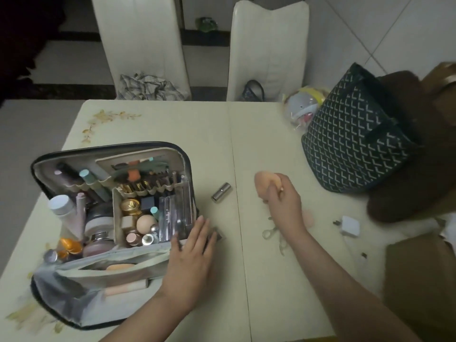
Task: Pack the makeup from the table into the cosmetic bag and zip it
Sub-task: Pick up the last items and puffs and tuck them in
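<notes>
Your right hand (283,206) grips a peach makeup sponge (267,182) above the table (148,124), w/ fingers curled round it, while your left hand (193,253) lies flat, fingers straight, on the open cosmetic bag's (108,233) right edge, a silver lipstick tube (221,192) btwn them.

Table layout, with the open cosmetic bag (111,218) sitting on the left.

The bag is lying on the table (246,134) with bottles and jars standing inside it. The left hand (191,250) is resting at its near right corner. Just right of the bag a metal tube (221,192) is lying, and further right the right hand (283,203) is holding a sponge (267,182) above scissors (274,234). A patterned bag (352,134) is standing at the far right, with a charger (349,225) lying nearer.
</notes>
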A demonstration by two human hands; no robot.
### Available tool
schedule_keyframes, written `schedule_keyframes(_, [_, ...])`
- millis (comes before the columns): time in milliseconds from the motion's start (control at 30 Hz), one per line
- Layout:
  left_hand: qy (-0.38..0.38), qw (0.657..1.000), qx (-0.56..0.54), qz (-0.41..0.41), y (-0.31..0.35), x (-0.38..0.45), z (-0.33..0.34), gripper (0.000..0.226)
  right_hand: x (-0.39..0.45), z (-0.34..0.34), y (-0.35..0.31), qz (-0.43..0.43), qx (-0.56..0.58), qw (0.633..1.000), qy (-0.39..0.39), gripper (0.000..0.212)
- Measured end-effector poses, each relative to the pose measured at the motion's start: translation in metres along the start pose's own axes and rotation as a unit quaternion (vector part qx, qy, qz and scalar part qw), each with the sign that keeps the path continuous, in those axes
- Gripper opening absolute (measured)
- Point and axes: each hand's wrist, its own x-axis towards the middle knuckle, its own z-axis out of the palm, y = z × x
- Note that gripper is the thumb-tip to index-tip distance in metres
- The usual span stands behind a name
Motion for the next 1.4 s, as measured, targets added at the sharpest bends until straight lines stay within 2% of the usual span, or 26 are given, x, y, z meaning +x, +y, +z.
schedule_keyframes(67, [0.046,0.997,-0.001,0.054,-0.015,-0.021,0.002,0.076,-0.037,0.015,-0.034,-0.017,0.043,0.998,-0.043,0.025])
schedule_keyframes(100, [0.081,0.995,-0.011,0.064,-0.023,-0.035,0.000,0.071,-0.057,0.025,-0.046,-0.028,0.069,0.993,-0.088,0.018])
schedule_keyframes(200, [0.119,0.992,-0.042,0.014,-0.057,-0.073,0.006,0.064,-0.109,0.060,-0.064,-0.063,0.099,0.973,-0.200,0.017])
schedule_keyframes(300, [0.148,0.987,-0.049,-0.028,-0.093,-0.103,0.018,0.061,-0.140,0.095,-0.073,-0.086,0.073,0.961,-0.253,0.027])
schedule_keyframes(367, [0.163,0.985,-0.056,-0.026,-0.107,-0.112,0.019,0.056,-0.150,0.113,-0.077,-0.098,0.049,0.954,-0.278,0.029])
schedule_keyframes(500, [0.171,0.982,-0.084,-0.014,-0.119,-0.113,0.005,0.034,-0.157,0.127,-0.078,-0.137,-0.011,0.946,-0.294,0.032])
schedule_keyframes(600, [0.153,0.984,-0.091,0.001,-0.127,-0.106,0.003,0.024,-0.160,0.132,-0.078,-0.214,-0.077,0.932,-0.281,0.035])
schedule_keyframes(667, [0.129,0.986,-0.102,0.014,-0.132,-0.101,0.002,0.032,-0.160,0.133,-0.080,-0.272,-0.164,0.906,-0.280,0.036])
schedule_keyframes(733, [0.097,0.987,-0.126,0.023,-0.135,-0.098,0.000,0.045,-0.158,0.133,-0.080,-0.336,-0.272,0.864,-0.258,0.035])
schedule_keyframes(833, [0.071,0.990,-0.116,0.020,-0.132,-0.098,-0.004,0.043,-0.156,0.130,-0.075,-0.383,-0.343,0.822,-0.244,0.042])
schedule_keyframes(967, [0.097,0.991,-0.092,-0.010,-0.121,-0.095,-0.004,0.050,-0.155,0.124,-0.069,-0.381,-0.332,0.837,-0.210,0.039])
schedule_keyframes(1067, [0.111,0.990,-0.084,-0.033,-0.114,-0.088,-0.006,0.037,-0.154,0.121,-0.058,-0.406,-0.375,0.814,-0.176,0.008])
schedule_keyframes(1167, [0.121,0.989,-0.085,-0.029,-0.107,-0.083,-0.006,0.018,-0.160,0.118,-0.049,-0.374,-0.388,0.828,-0.157,0.021])
schedule_keyframes(1233, [0.122,0.988,-0.089,-0.020,-0.098,-0.080,-0.007,0.013,-0.164,0.116,-0.048,-0.365,-0.383,0.833,-0.163,0.031])
schedule_keyframes(1333, [0.117,0.990,-0.078,-0.007,-0.081,-0.073,-0.011,0.013,-0.165,0.097,-0.048,-0.348,-0.299,0.874,-0.160,0.034])
schedule_keyframes(1400, [0.097,0.993,-0.062,-0.001,-0.070,-0.067,-0.013,0.023,-0.155,0.069,-0.042,-0.297,-0.237,0.921,-0.082,0.027])
